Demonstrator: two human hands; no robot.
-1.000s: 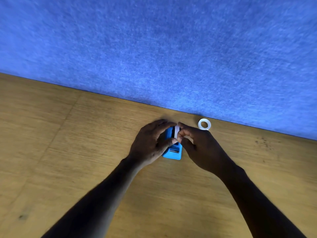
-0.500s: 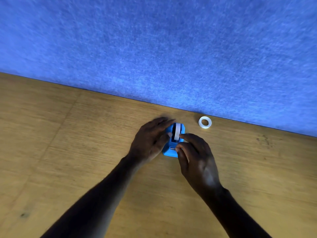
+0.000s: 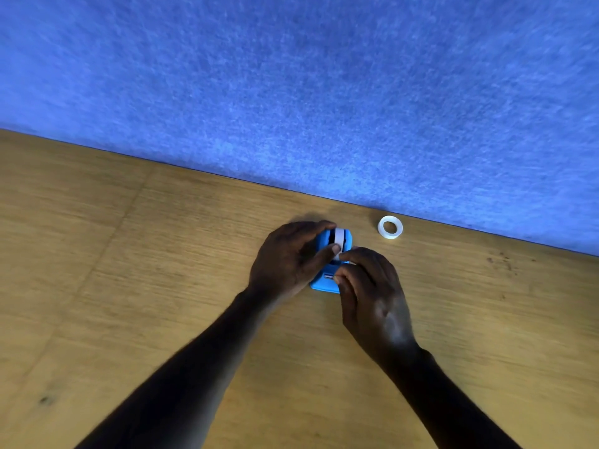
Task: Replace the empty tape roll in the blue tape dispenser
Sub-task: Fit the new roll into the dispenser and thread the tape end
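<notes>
Two hands on it: your left hand (image 3: 285, 257) wraps the far and left side of the small bright-blue plastic tape dispenser (image 3: 327, 280), and your right hand (image 3: 372, 293) comes in from the near right.
Where it sits: on the tan wood-grain counter (image 3: 129, 286), near the blue felt partition wall (image 3: 291, 92), roughly centre of view.
Roll: a white roll of tape (image 3: 339, 236) already stands on edge in the dispenser's far end, so I'd say the swap itself is mostly done.
Spare ring: a small translucent whitish tape ring (image 3: 390, 227) lies flat by the wall, well apart on the right. Probably the old core, can't swear to it.
Left grip: closed around the dispenser body, thumb tip up against the roll.
Right grip: fingertips pinched together just over the near end. Looks like they're on the tape's loose end, but it's too small to be sure.
Doing it well: keep the left hand clamping the body down so it doesn't skate, and draw the tape straight along the slot toward the cutter. Pulling sideways will likely twist it.
Pointing: long axis runs away from you, tilted slightly right at the far end, cutter end toward you.
</notes>
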